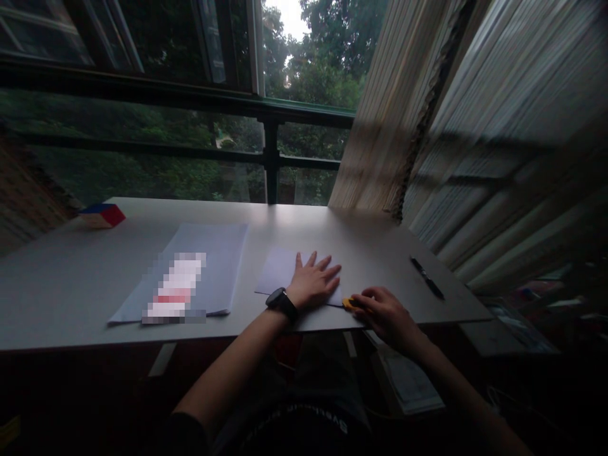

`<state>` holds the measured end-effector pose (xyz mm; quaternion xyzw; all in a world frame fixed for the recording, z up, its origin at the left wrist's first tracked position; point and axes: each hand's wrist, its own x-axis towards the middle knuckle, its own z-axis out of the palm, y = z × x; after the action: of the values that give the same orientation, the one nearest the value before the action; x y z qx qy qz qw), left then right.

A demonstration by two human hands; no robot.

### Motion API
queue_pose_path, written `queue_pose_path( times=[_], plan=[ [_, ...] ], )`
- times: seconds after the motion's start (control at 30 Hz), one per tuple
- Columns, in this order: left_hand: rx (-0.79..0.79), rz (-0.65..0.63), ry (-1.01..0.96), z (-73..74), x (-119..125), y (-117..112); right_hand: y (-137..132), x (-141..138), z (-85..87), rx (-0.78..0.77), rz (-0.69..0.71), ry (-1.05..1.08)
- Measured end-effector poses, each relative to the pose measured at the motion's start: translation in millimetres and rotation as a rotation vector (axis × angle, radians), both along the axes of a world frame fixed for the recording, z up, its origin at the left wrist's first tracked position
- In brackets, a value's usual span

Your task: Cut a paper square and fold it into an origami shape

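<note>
My left hand (313,280) lies flat with fingers spread on a small white sheet of paper (278,269) near the front edge of the grey table (71,278). A black watch is on that wrist. My right hand (384,310) is curled around a small yellow tool (350,303), possibly a utility knife, held at the sheet's lower right corner by the table edge.
A stack of white papers (218,253) with a blurred patch lies to the left. A colourful cube (102,215) sits at the far left corner. A black pen (427,278) lies at the right. Window railing and a striped curtain (427,95) stand behind the table.
</note>
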<state>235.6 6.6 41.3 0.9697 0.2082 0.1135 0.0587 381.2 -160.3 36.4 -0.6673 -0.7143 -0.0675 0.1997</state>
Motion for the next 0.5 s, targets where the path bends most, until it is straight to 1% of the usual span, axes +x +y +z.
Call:
queue_pose_path(
  times=[0.13,0.23,0.3,0.37,0.5],
  plan=[
    [-0.013,0.112,0.016,1.7,12,16,32,21,-3.3,0.037,-0.017,0.017],
    [-0.020,0.110,0.036,5.0,15,24,50,30,-2.8,0.070,0.011,0.057],
    [-0.015,0.098,0.045,6.2,13,27,54,32,-2.1,0.071,0.034,0.073],
    [0.002,0.105,0.036,5.5,9,28,53,31,-1.5,0.063,0.047,0.080],
    [0.019,0.168,0.011,0.2,6,27,45,26,-0.6,0.081,0.010,0.078]
  ],
)
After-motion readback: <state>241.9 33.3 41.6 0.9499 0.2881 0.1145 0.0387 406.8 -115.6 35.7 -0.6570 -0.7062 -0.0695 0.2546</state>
